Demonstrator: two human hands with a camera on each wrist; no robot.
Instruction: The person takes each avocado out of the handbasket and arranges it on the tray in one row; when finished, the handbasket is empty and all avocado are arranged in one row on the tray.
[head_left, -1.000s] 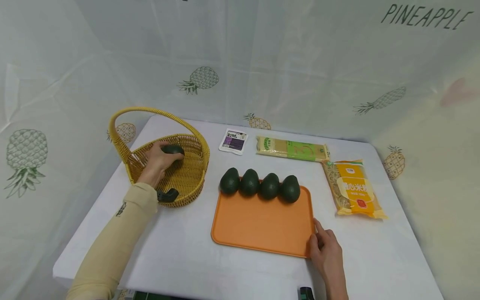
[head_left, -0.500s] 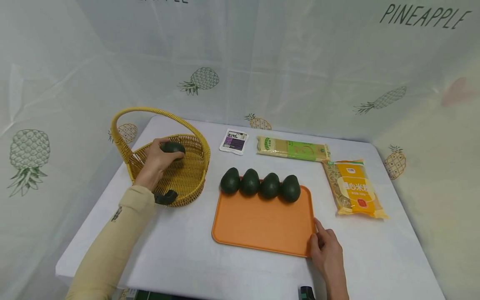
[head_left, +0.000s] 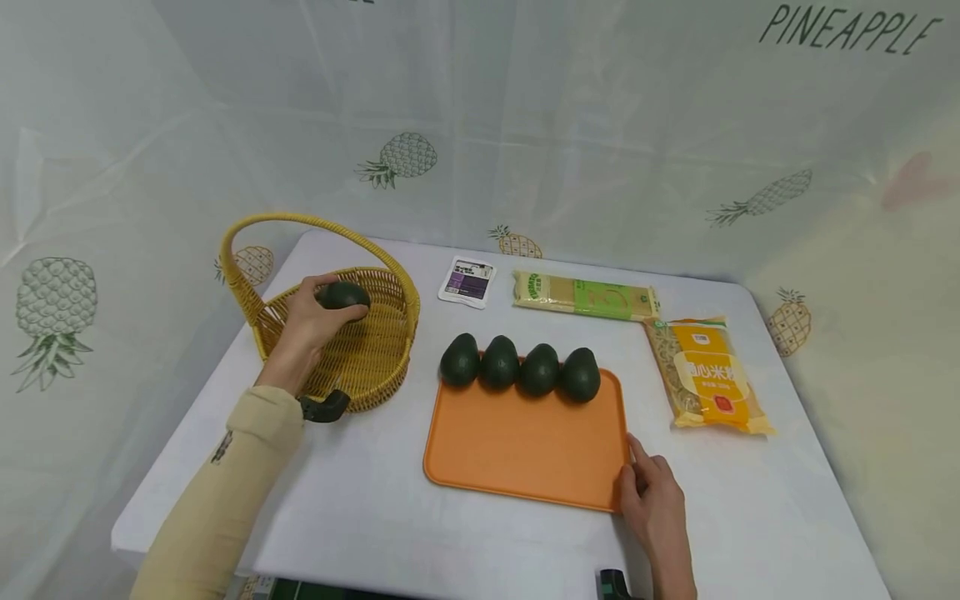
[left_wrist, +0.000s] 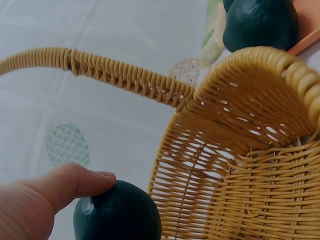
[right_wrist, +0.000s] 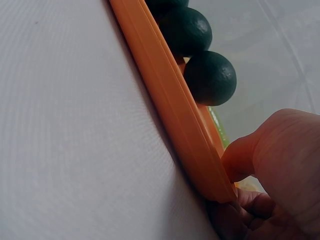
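My left hand (head_left: pixel 307 323) grips a dark green avocado (head_left: pixel 343 295) inside the yellow wicker basket (head_left: pixel 386 333), above its floor. Close up in the left wrist view, the thumb (left_wrist: pixel 82 185) lies along the top of that avocado (left_wrist: pixel 122 215); the other fingers are out of sight. My right hand (head_left: pixel 656 504) holds the right front corner of the orange tray (head_left: pixel 525 450). Thumb and fingers pinch the tray rim (right_wrist: pixel 200 165) there in the right wrist view. Several more avocados (head_left: pixel 540 372) stand in a row along the tray's back edge.
The basket's tall arched handle (head_left: pixel 315 220) rises over its left and back side. Behind the tray lie a small white and purple packet (head_left: pixel 467 282) and a long noodle pack (head_left: pixel 585 297). An orange and clear food bag (head_left: pixel 705 375) lies to the right.
My left hand has lifted the avocado slightly from the basket's floor, and the forearm has shifted a little left. The right hand and the tray have stayed put.
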